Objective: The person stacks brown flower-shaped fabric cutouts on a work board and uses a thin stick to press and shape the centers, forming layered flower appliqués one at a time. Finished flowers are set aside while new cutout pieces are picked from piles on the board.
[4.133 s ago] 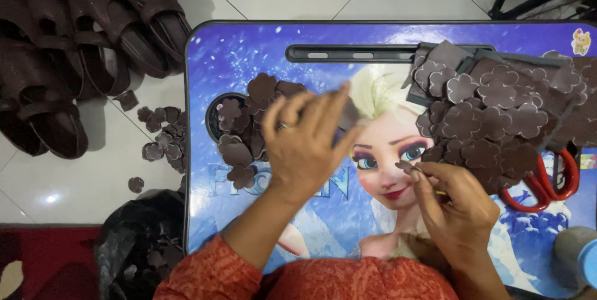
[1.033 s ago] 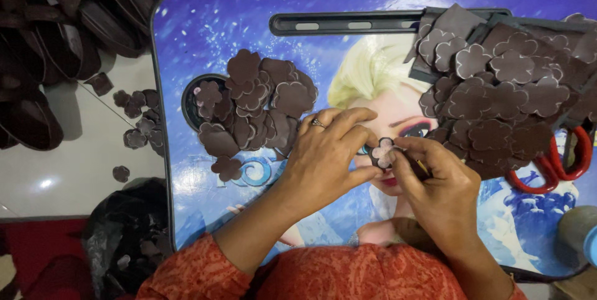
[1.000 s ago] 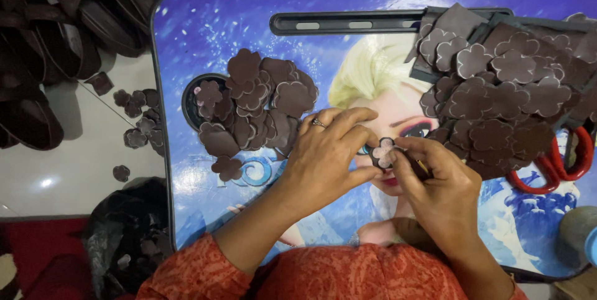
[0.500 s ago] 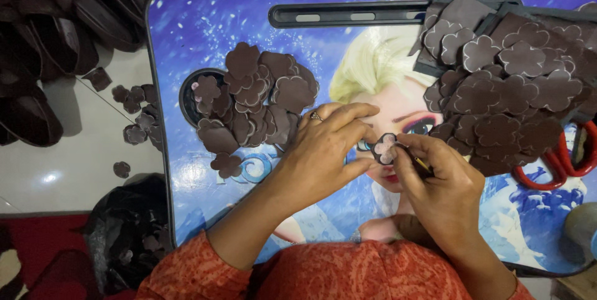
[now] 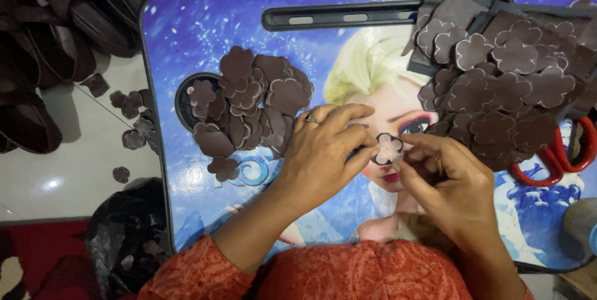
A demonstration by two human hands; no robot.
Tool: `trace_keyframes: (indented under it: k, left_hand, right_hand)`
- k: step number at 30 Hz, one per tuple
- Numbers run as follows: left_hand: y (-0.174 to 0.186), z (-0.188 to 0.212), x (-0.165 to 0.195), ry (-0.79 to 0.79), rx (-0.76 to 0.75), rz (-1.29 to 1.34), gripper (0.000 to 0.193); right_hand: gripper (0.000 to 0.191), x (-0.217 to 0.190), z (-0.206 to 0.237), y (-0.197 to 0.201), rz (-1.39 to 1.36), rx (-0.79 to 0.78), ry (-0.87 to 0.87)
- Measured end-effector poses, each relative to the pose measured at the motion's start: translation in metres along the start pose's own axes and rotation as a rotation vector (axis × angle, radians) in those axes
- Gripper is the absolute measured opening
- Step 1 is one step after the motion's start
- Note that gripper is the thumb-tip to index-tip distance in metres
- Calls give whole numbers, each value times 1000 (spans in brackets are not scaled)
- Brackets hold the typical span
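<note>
My blue plastic table with a printed cartoon picture [image 5: 211,32] fills most of the view over pale floor tiles [image 5: 74,151]. At its right lies a large heap of dark brown flower-shaped cut-outs [image 5: 497,82], with red-handled scissors [image 5: 559,157] partly under its edge. A smaller pile of the same brown flower pieces [image 5: 249,107] sits over the round recess at the left. Dark brown sandals [image 5: 43,45] are stacked on the floor beside the table. My left hand [image 5: 323,151] and right hand [image 5: 448,182] meet above the table's middle, the fingers of both closed on one small brown flower piece, its pale side up [image 5: 388,148].
</note>
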State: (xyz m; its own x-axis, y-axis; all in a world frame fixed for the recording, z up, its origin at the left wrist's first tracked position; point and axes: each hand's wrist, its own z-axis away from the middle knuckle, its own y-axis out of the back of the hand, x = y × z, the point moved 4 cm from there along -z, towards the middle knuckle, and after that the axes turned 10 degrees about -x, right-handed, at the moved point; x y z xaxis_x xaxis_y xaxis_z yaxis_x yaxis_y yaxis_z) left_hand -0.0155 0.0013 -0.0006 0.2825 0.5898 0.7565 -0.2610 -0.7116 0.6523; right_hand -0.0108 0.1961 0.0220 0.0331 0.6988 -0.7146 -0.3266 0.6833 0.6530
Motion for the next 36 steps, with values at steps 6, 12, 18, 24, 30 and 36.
trace_keyframes:
  k: [6,12,18,24,30,36]
  left_hand:
    - [-1,0,-1,2,-9,8,9]
    - [-2,0,-2,11,-4,27,11]
    - [-3,0,-4,14,-20,33,11]
    - [0,1,-4,6,-47,57,15]
    - [-2,0,-4,24,-61,55,16]
    - [0,0,-5,16,-69,80,26]
  right_hand:
    - [40,-6,-2,3,73,-50,121]
    - [39,-7,-2,1,88,-32,132]
    - [39,-4,-2,0,73,-38,89]
    - [39,-4,-3,0,86,-36,80]
    - [39,-5,-2,0,78,-27,115]
    - [38,-3,-2,-1,63,-32,85]
